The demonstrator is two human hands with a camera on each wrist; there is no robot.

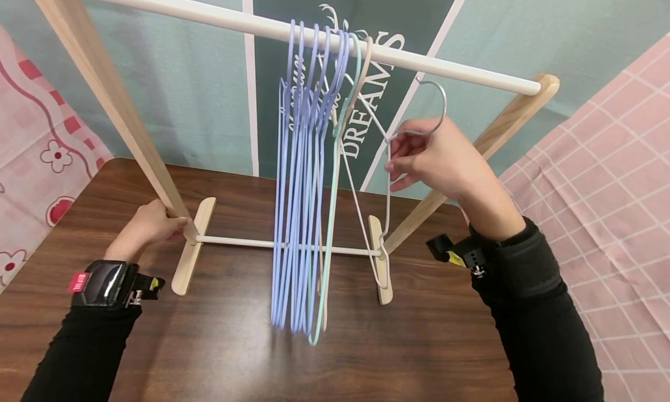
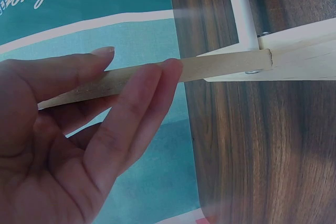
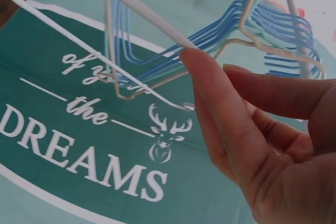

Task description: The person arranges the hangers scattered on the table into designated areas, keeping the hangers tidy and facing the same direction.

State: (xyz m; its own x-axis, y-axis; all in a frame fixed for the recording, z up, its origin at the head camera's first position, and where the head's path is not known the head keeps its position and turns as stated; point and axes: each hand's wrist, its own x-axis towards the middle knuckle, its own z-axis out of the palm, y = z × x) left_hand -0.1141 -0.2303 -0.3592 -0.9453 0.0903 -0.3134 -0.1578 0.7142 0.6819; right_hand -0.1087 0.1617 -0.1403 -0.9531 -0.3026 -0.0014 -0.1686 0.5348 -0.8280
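Note:
My left hand (image 1: 149,221) grips a wooden leg (image 1: 120,111) of the rack just above its foot. In the left wrist view, thumb and fingers lie on opposite sides of that leg (image 2: 226,65). Below the rack's white rail, my right hand (image 1: 434,157) pinches a white hanger (image 1: 388,204) close to its neck. The hanger's hook points up and curves over toward the rail, not looped on it. Several blue hangers (image 1: 298,99), a mint hanger (image 1: 333,198) and a beige hanger (image 1: 361,76) hang bunched mid-rail, left of my right hand.
The white rail (image 1: 209,15) spans two wooden end frames, joined low by a white crossbar (image 1: 241,241). The rack stands on a dark wooden table (image 1: 220,344). Behind hangs a green cloth with white lettering (image 1: 377,117); pink checked cloth (image 1: 617,216) lies at the right.

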